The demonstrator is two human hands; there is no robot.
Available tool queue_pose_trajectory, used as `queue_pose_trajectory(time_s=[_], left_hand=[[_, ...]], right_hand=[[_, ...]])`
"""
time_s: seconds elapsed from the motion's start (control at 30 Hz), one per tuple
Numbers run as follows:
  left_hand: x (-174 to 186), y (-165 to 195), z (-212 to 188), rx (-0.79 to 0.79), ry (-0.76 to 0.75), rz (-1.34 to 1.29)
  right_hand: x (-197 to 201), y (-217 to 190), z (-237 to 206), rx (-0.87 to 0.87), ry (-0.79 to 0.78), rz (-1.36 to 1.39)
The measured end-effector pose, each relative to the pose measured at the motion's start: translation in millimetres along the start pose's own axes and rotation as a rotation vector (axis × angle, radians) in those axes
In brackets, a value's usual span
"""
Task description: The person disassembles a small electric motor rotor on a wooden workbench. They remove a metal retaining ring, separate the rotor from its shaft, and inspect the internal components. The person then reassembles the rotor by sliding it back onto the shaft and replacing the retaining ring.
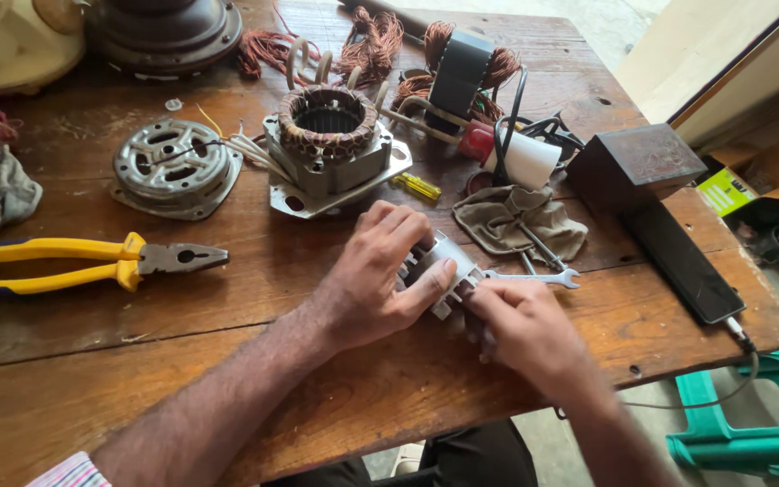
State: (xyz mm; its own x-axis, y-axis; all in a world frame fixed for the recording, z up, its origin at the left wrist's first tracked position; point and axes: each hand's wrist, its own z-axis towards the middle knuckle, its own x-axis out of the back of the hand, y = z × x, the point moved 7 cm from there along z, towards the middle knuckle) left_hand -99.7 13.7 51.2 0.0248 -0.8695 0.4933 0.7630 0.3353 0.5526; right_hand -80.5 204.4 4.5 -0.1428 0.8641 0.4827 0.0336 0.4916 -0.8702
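Both hands are clamped on a small grey metal finned part (444,262) near the worktop's (92,361) front edge: left hand (373,280) wrapped over its top, right hand (520,326) gripping its near end. A spanner (534,277) lies just beside it, yellow-handled pliers (92,263) well off left.

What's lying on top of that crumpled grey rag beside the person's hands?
A slim metal tool lies across the rag, its tip pointing toward the open-ended spanner on the table. Whatever lies under the rag's folds is covered.

light: bright daylight, upper right | shadows: soft | blur: right hand (526,329) slightly | edges: wide-angle bend
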Motion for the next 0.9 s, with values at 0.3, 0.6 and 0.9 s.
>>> queue_pose_trajectory(time_s=[0.3, 0.6, 0.9], left_hand=[[-2.5, -1.5, 0.1, 0.023, -0.003, 0.0], [-5.1, -1.5, 1.3, 0.031, 0.028, 0.056], [-7.4, -2.1, -0.6, 0.052, 0.021, 0.071]], right_hand=[[-22.3, -57.4, -47.9, 0.806, 0.42, -0.859], [-6.4, -20.0, -12.3, 0.123, 0.079, 0.021], [-13.1, -54.5, -45.0, 0.504, 0.462, -0.46]])
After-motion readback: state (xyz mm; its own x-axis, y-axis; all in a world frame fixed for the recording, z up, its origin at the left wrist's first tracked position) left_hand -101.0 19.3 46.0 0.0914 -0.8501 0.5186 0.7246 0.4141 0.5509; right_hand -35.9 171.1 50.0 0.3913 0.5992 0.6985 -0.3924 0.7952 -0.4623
